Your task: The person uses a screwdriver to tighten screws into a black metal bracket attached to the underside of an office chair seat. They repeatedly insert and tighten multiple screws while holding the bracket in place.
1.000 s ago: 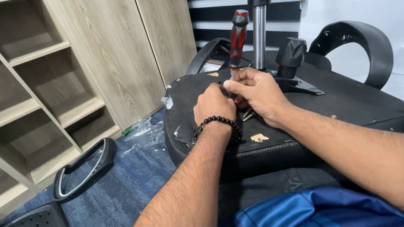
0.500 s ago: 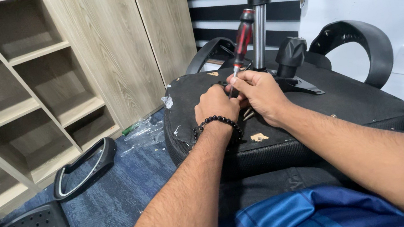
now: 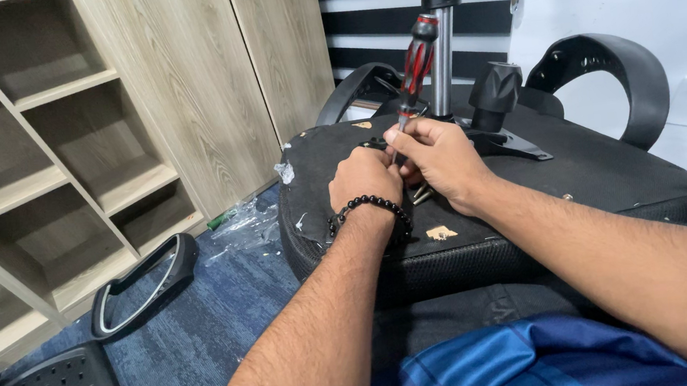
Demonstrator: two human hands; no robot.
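screwdriver point(image 3: 416, 70), stiff, ribbed handle at 12 o'clock; right hand point(image 3: 440, 157) pinches its shaft low; left hand point(image 3: 366, 178) closed beside, contents hidden.

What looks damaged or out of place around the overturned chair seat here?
The seat underside is scuffed, its covering torn near the front edge. A detached armrest lies on the carpet, beside crumpled plastic wrap.

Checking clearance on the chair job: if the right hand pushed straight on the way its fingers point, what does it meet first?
The right hand points left, toward the left hand. It would likely meet that hand's knuckles first; they look already touching, with the red-and-black screwdriver held upright between them. Depth is unclear.
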